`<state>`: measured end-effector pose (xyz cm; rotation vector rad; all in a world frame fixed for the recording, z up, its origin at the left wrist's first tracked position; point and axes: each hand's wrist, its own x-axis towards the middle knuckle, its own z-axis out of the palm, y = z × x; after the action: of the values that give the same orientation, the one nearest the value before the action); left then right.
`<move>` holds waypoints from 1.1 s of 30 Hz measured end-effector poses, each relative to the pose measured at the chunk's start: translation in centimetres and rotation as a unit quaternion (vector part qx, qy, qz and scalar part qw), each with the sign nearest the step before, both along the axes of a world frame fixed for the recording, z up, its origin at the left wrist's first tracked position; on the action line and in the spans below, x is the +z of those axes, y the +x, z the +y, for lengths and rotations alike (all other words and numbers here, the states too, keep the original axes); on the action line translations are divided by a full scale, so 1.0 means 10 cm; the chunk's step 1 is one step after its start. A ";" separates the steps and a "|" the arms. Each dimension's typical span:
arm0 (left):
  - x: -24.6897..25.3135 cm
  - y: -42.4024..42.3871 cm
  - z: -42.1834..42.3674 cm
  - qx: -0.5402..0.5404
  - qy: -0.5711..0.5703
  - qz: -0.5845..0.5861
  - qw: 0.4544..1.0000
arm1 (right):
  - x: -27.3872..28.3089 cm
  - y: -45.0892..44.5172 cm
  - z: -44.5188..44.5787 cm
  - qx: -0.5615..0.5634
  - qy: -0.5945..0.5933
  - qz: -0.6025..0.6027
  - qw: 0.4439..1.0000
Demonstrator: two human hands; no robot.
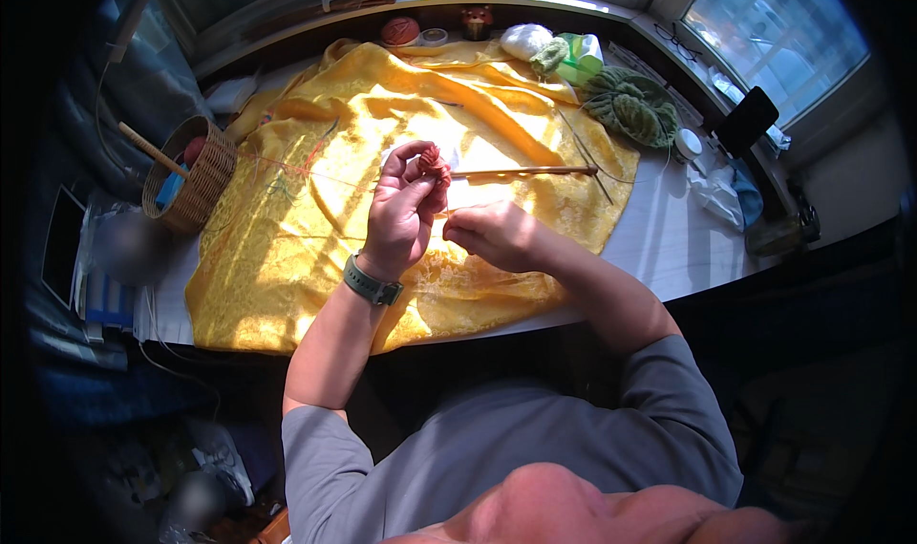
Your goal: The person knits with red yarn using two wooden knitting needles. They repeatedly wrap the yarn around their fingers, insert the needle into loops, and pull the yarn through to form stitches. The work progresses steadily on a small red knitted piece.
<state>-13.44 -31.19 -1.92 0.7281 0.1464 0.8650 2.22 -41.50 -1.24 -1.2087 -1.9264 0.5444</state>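
My left hand, with a watch on its wrist, is raised over a yellow patterned cloth. Its thumb and fingers pinch a small coral-red piece of yarn work; whether it is knitted or crocheted cannot be made out. Close by on the right, my right hand has its fingertips closed on a thin strand that runs down from the piece. A wooden stick, perhaps a knitting needle, lies just beyond the right hand. Red yarn trails left towards a wicker basket.
Thin dark needles lie at the cloth's right. Along the back are a coral yarn ball, a white yarn ball and green knitwork. A phone on a stand, a white jar and tissues stand right.
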 end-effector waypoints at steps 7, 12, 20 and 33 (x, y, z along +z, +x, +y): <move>-0.07 0.00 0.01 0.013 0.110 0.069 0.991 | 0.13 0.01 -0.03 0.020 -0.028 0.026 0.999; -0.09 0.01 -0.01 0.007 0.169 0.130 0.977 | 0.16 0.07 -0.03 0.016 -0.044 0.070 0.996; 0.10 -0.02 -0.12 -0.054 0.188 0.148 0.970 | 0.22 0.16 -0.04 0.016 -0.070 0.135 0.988; 0.07 -0.03 -0.04 0.029 0.225 0.140 0.964 | 0.34 0.12 -0.08 0.048 -0.123 0.134 0.982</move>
<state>-13.79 -31.59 -1.21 1.2792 0.2271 0.8562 3.37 -42.34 2.12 -1.1312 -1.7292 0.9693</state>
